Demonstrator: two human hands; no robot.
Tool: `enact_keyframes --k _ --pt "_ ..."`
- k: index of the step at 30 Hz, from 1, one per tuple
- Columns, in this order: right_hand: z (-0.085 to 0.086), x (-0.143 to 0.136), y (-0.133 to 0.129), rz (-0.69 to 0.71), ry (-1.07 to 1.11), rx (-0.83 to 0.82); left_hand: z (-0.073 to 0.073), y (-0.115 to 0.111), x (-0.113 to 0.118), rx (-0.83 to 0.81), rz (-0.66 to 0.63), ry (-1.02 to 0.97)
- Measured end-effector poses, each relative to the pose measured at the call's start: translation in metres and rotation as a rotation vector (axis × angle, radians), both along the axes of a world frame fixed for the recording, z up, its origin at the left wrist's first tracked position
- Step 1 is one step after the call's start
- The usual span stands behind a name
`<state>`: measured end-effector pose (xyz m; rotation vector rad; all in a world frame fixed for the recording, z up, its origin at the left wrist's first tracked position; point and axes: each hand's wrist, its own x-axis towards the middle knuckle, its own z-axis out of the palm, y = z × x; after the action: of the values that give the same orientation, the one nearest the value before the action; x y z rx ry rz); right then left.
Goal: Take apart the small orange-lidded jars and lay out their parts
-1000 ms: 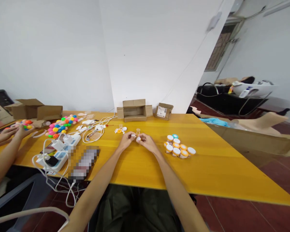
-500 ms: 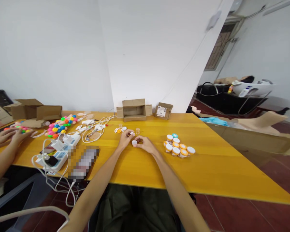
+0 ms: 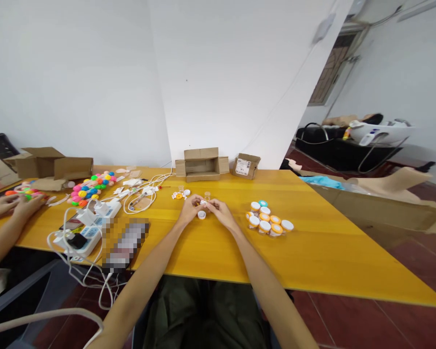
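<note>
Over the middle of the table, my left hand (image 3: 192, 207) and my right hand (image 3: 220, 212) meet at the fingertips. Both pinch a small white piece with dark marks (image 3: 202, 202); its exact kind is too small to make out. Just below the fingers, a round white lid (image 3: 201, 214) lies on the tabletop, touched by neither hand. Behind my fingertips stands a small clear cup (image 3: 207, 195), partly hidden. Farther back to the left are several small white pieces (image 3: 175, 196), an orange ring (image 3: 179, 197), a white lid (image 3: 187, 193) and another clear cup (image 3: 181, 188).
Several lidded jars (image 3: 264, 226) cluster at right. Cardboard boxes (image 3: 202, 174) stand by the wall. At left are a power strip (image 3: 94, 232), white cables (image 3: 145, 194), a phone (image 3: 129, 245) and colourful balls (image 3: 90, 189). Another person's hands (image 3: 25, 206) handle similar balls.
My right hand has let go of the white lid, which now lies on the table, and has moved up to the small white piece in my left hand.
</note>
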<state>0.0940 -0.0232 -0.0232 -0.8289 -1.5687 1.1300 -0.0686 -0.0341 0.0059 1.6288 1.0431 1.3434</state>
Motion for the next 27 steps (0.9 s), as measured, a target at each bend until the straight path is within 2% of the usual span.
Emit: enact_keyframes --k 13,18,27 --pt "0.016 0.003 -0.009 0.021 0.013 -0.054 0.002 -0.002 0.0 -0.131 -0.103 -0.12" --pt "0.016 0.004 -0.009 -0.01 -0.021 -0.081 0.001 -0.002 -0.001 -0.163 -0.116 -0.155" --pt "0.01 0.001 -0.005 -0.017 -0.071 -0.016 0.005 -0.005 0.0 -0.16 -0.108 -0.16"
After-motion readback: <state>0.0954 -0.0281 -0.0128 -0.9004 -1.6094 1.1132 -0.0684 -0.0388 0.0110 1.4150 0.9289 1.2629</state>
